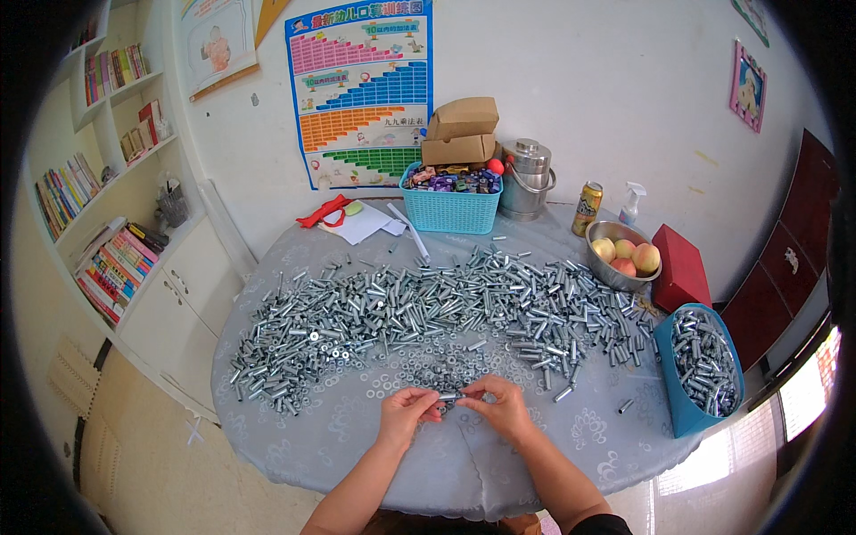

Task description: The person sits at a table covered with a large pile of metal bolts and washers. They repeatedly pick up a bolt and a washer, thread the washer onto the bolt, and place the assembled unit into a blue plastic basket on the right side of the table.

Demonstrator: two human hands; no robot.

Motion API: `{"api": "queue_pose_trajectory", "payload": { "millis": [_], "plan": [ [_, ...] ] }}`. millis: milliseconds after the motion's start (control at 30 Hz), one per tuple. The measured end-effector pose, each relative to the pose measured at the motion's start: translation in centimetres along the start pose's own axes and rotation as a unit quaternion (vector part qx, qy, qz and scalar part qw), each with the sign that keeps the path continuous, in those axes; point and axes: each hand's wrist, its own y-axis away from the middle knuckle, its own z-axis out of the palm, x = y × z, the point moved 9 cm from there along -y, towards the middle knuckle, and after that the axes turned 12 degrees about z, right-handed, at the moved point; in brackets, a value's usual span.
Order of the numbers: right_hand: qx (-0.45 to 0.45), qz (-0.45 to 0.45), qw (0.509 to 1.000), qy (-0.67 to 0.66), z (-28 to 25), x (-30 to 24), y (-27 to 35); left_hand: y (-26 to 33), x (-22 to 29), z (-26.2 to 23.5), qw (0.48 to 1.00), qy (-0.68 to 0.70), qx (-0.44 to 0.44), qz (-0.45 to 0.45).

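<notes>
Both hands, left hand (407, 412) and right hand (504, 408), pinch one small bolt (450, 396) at table (357, 446) front edge. Blue bin (704, 370) partly filled; big bolt pile (428, 308) remains.

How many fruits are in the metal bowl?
4 peaches show in the metal bowl at the table's right back: one left, one middle, one front, one right. More may hide underneath.
</notes>
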Motion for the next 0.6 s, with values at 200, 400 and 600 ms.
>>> {"api": "queue_pose_trajectory", "payload": {
  "millis": [200, 400, 600],
  "plan": [
    [-0.047, 0.128, 0.989, 0.056, 0.8, 2.0, 0.0, 0.0, 1.0, 0.6, 0.997, -0.056, -0.026, 0.052],
    [-0.035, 0.026, 0.996, -0.078, 1.0, 1.7, -0.2, 0.2, 0.9, 0.3, 0.999, -0.025, -0.004, 0.03],
    [-0.104, 0.154, 0.982, -0.024, 1.6, 3.1, 0.2, 0.5, 0.9, 1.2, 0.999, 0.002, -0.029, 0.042]
  ]
}}
